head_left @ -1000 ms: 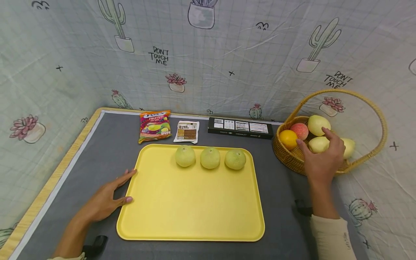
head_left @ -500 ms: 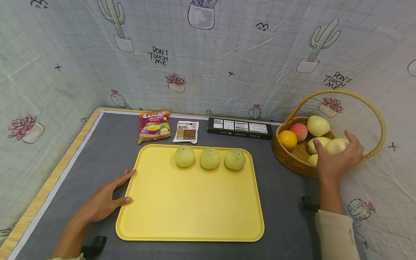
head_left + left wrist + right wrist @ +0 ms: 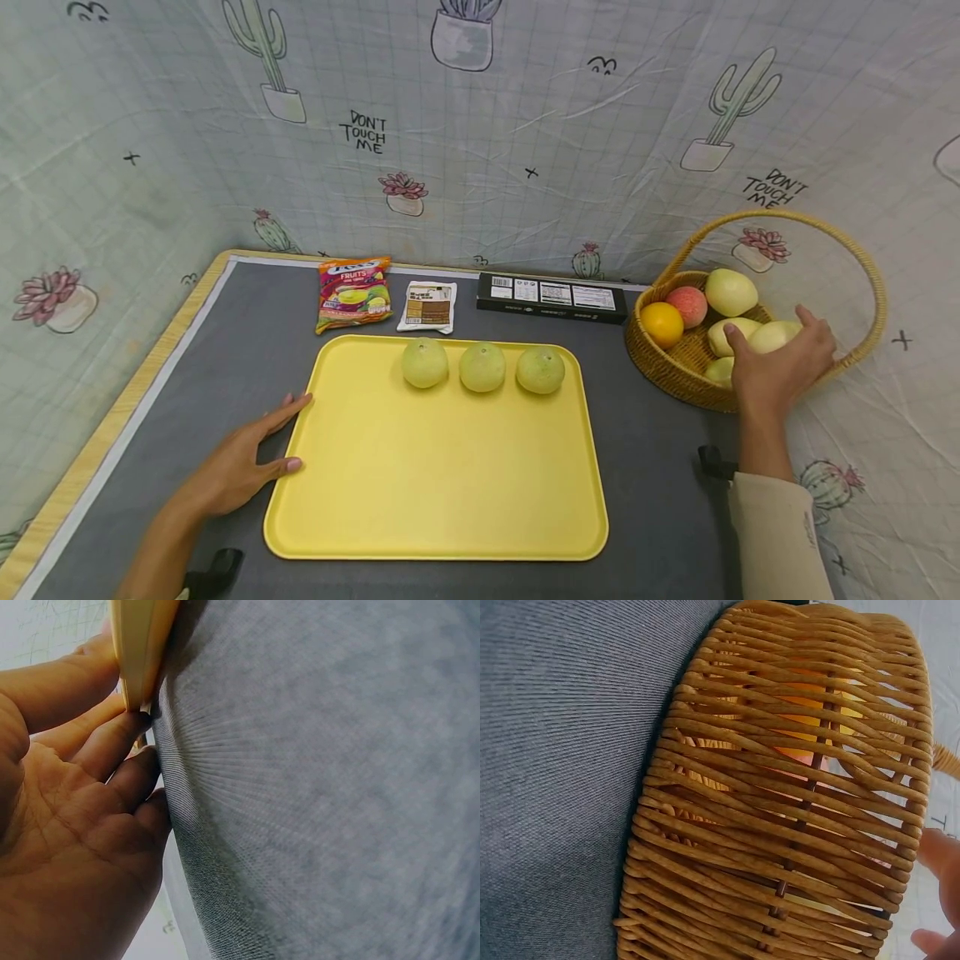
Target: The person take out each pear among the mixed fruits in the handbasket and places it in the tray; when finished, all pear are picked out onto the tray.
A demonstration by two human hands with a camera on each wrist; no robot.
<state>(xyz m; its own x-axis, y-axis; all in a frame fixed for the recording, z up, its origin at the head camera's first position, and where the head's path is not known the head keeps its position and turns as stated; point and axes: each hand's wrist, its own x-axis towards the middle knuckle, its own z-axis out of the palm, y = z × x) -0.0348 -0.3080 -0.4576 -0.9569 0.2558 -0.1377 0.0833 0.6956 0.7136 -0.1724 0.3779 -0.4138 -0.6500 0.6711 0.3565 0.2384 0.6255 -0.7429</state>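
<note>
My right hand (image 3: pixel 783 371) reaches into the wicker basket (image 3: pixel 675 379), its thumb and fingers around a pale yellow-green fruit (image 3: pixel 774 336). Other fruit lies beside it: an orange (image 3: pixel 662 324), a red peach-like fruit (image 3: pixel 687 306), a pale round fruit (image 3: pixel 731 292) and more pale ones partly behind my hand. In the right wrist view the basket's woven side (image 3: pixel 780 795) hides the held fruit. My left hand (image 3: pixel 232 467), fingers extended, touches the left edge of the yellow tray (image 3: pixel 442 467). Three round green fruits (image 3: pixel 482 367) stand in a row along the tray's far side.
Behind the tray lie a colourful candy bag (image 3: pixel 353 293), a small white-and-brown packet (image 3: pixel 427 307) and a long black box (image 3: pixel 551 298). The basket's tall handle (image 3: pixel 877 287) arches over the fruit. A printed cloth hangs behind the grey tabletop (image 3: pixel 652 467).
My right hand has moved right across the basket, from above the middle fruit to the pale fruit at its right side. My left hand stays at the tray's edge.
</note>
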